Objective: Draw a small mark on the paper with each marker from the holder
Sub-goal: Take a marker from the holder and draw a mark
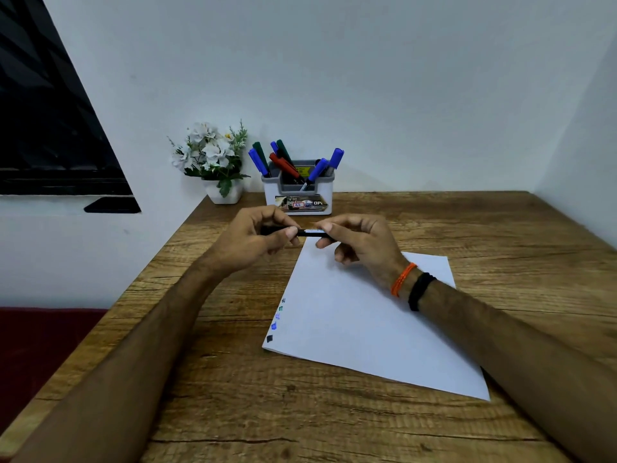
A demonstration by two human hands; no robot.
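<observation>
**Black marker held in both hands above the sheet**

The wooden worktop point(334, 412) fills the lower part of the view, its far edge against a pale wall. A white sheet of paper point(360, 329) lies on it at an angle, toward the right half, with one corner reaching near the middle of the worktop. Along the paper's left edge runs a short row of small marks point(276, 320): a black one nearest the near corner, then blue ones, then green.

The left hand point(250, 242) and the right hand point(362, 245) meet over the paper's far corner. Between them is a black marker point(309, 232), held level. The left grip is curled round one end, thumb on top; the right grip pinches the other end between thumb and fingertips. Whether the cap is on or parting from the barrel cannot be told. The right wrist wears an orange thread band point(402, 279) and a black band point(420, 290).

At the far edge of the worktop stands the white and grey marker holder point(298, 195), holding blue, green and red markers point(287, 162) leaning at various angles. Just beside it, at the far left corner, sits a small white pot of white flowers point(213, 162).
</observation>
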